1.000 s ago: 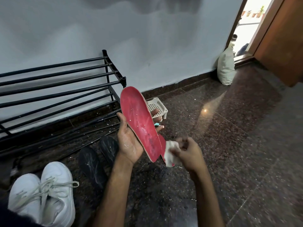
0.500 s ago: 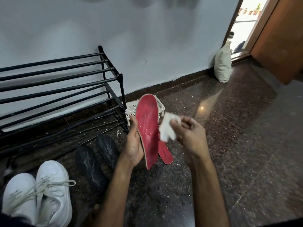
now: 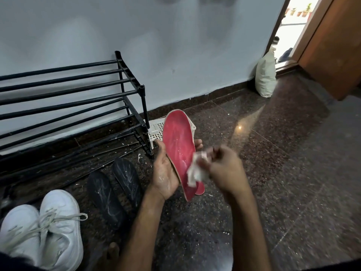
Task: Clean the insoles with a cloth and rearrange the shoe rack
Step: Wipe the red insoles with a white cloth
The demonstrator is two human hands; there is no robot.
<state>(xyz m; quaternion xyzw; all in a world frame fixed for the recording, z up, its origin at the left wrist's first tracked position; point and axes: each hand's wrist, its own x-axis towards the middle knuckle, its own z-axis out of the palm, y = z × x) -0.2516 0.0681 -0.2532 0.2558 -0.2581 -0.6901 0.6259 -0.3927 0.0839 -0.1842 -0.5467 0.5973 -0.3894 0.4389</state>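
While my left hand (image 3: 164, 173) grips the red insole (image 3: 179, 149) upright above the floor, near the shoe rack (image 3: 78, 94), my right hand (image 3: 224, 171) pinches the crumpled cloth (image 3: 195, 173) against its lower half. I judge I'm mid-wipe. White streaks show across its middle, so the cloth should sweep upward next. The black insoles (image 3: 105, 194) on the floor look chalky and unwiped.

The left hand (image 3: 165, 173) lies palm-up, thumb raised, cradling an insole (image 3: 179, 145), while the blurred right hand (image 3: 222, 171) pinches a cloth (image 3: 195, 173).
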